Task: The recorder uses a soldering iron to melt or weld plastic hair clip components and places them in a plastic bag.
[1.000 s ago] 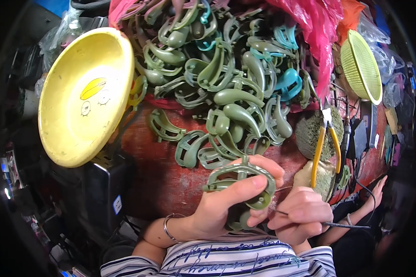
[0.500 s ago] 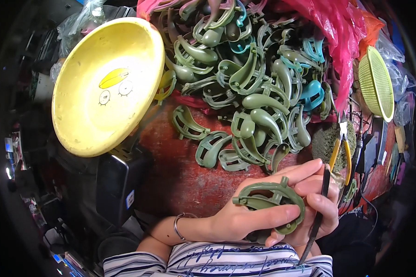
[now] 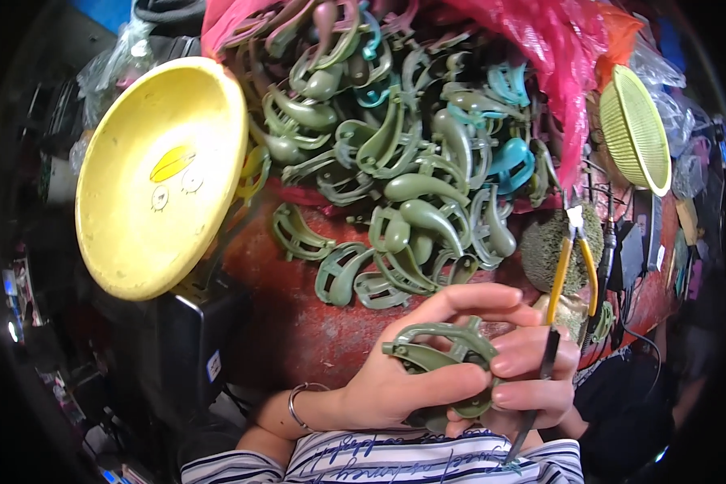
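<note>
Close to my striped shirt, my left hand (image 3: 427,367) is closed round a green plastic hair claw piece (image 3: 436,339), thumb across its curved frame. The fingers of my right hand (image 3: 536,367) press against the right end of that piece. A thin dark stick-like tool (image 3: 549,355) is also in my right hand, slanting down toward the shirt; its exact kind does not show. Beyond my hands, a heap of similar hair claw pieces (image 3: 427,189), mostly green with some turquoise ones, spreads over the red table (image 3: 310,339).
A yellow basin (image 3: 117,242) stands at the left above a black box (image 3: 189,339). Yellow-handled pliers (image 3: 563,270) lie on a rough grey-green round pad (image 3: 540,250) at the right. Behind these are a green basket (image 3: 633,133) and a pink plastic bag (image 3: 552,48).
My right fingers have closed in over the right end of the hair claw piece. The view has shifted, so the heap and table appear farther left.
</note>
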Demonstrator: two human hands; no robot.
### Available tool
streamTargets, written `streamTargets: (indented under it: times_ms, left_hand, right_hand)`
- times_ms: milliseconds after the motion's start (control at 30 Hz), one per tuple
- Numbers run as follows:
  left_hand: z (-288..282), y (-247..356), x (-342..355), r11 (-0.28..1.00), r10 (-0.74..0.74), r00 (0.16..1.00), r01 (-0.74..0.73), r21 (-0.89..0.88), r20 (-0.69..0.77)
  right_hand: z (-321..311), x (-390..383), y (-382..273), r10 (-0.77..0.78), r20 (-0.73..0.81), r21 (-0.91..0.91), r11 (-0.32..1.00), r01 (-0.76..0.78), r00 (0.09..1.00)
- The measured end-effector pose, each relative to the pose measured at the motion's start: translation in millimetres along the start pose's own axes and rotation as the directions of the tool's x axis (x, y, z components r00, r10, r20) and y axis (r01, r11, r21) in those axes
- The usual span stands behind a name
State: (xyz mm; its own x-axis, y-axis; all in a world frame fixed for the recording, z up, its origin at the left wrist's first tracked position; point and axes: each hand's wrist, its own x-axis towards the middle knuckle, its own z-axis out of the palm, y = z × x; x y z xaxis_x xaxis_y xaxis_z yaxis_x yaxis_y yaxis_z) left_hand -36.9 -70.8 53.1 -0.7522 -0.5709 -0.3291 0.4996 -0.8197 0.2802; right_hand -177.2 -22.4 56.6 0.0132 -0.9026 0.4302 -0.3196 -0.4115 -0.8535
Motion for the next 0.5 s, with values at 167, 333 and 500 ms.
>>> streamTargets:
  times_ms: [167,333,500]
  left_hand:
    - [0,-2,-4,0.993,0.074,0.992,-0.065,0.098,-0.098]
    - [1,0,-5,0.967,0.121,0.979,-0.078,0.244,-0.163]
    - [3,-1,-5,0.981,0.124,0.977,-0.096,0.167,-0.17]
  right_hand:
    - [-4,-9,4,-0.031,-0.113,-0.037,0.999,0.027,0.993]
    - [-6,-2,0,-0.115,-0.164,-0.102,0.99,0.099,0.98]
    - [-1,-10,-8,-0.111,-0.07,-0.252,0.964,0.09,0.991]
